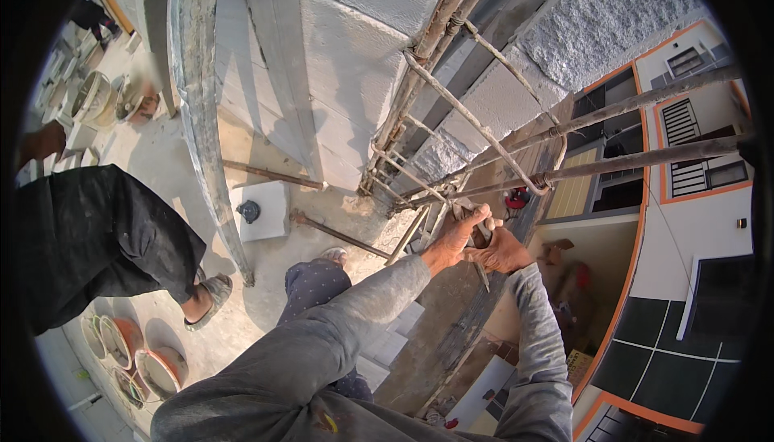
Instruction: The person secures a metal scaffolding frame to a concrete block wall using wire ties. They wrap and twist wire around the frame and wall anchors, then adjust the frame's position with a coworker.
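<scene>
On the concrete floor (153, 160), buckets (176, 360) sat toward the left edge, near a co-worker's leg (113, 232). A pole (197, 103) stood between that leg and the bar cage (481, 126). Low beside the cage, left hand (450, 246) and right hand (505, 250) had their grip closed round a slim piece (483, 275), mostly hidden.

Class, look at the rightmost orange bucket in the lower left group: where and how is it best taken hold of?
Probably by the rim of the orange bucket, coming from above and its right side. Its round mouth faces up, leaving the edge exposed, while the other buckets crowd its left.
</scene>
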`<state>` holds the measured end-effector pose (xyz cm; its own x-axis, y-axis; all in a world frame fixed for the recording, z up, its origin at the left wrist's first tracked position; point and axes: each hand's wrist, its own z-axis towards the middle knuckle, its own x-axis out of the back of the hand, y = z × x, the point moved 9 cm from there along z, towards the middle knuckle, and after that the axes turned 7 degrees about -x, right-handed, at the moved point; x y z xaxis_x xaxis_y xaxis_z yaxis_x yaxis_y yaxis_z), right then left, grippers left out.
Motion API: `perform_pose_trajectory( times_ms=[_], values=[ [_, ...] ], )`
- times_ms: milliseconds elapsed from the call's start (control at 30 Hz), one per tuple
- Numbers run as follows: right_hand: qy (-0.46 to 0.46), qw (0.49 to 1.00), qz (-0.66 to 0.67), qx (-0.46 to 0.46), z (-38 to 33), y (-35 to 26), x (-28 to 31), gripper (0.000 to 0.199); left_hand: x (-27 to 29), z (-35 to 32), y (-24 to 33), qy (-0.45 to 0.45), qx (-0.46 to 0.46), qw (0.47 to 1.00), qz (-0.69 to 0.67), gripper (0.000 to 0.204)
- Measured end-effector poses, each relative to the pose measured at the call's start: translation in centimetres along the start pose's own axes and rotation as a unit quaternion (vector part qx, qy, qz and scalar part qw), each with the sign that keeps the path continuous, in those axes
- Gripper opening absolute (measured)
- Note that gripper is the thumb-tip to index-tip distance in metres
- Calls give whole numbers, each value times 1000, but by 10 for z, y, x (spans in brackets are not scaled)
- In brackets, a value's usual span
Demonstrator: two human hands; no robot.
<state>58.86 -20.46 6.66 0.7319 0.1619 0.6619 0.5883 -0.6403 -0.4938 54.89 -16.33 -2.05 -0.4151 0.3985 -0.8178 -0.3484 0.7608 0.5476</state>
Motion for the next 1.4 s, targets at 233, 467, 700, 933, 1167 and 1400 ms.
perform_pose_trajectory(
  times_ms=[233,467,700,933,1167,1400],
  values=[
    [351,930,-106,33,-39,19,-32,62,18,-4,-6,314,-98,942,66,30],
    [127,986,108,27,23,60,-77,34,33,-16,24,198,-129,947,218,36],
    [126,964,212,98,79,70,-99,28,50,-11,41,208,-107,896,379,49],
    [-184,901,389,-52,15,60,-99,43,10,-8,16,-58,20,998,-1,35],
    [325,891,-315,-43,-49,18,-55,104,13,-9,2,293,-41,954,48,28],
    [322,939,-79,-92,2,45,-61,40,33,-10,-17,331,36,939,82,45]
  ],
)
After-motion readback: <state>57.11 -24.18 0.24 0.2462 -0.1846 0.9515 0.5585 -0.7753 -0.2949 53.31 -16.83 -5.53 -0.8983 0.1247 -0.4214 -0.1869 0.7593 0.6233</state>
